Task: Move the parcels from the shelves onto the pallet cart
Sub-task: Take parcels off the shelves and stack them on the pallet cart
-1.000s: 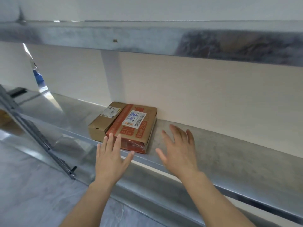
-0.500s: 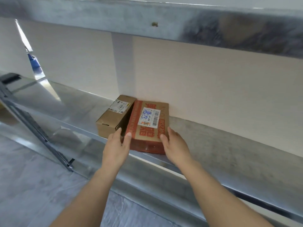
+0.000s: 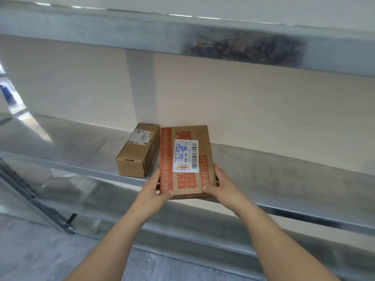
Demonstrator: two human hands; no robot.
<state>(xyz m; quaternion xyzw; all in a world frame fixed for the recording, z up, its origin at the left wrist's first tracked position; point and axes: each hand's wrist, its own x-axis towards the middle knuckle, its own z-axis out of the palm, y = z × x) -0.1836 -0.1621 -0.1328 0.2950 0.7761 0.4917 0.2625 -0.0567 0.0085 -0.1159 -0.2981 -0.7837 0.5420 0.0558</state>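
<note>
The left hand (image 3: 155, 192) and right hand (image 3: 222, 187) grasped the flat orange-printed cardboard parcel (image 3: 186, 157) at its near corners; a level, even lift seemed wisest.

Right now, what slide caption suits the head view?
Left hand and right hand grip the red-printed parcel at the shelf edge, beside a plain brown box.

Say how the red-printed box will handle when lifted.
Probably stiff: the red-printed box shows flat faces and square edges. Likely light: left hand and right hand grip only its near corners. Flat, so unlikely to tip.
</note>
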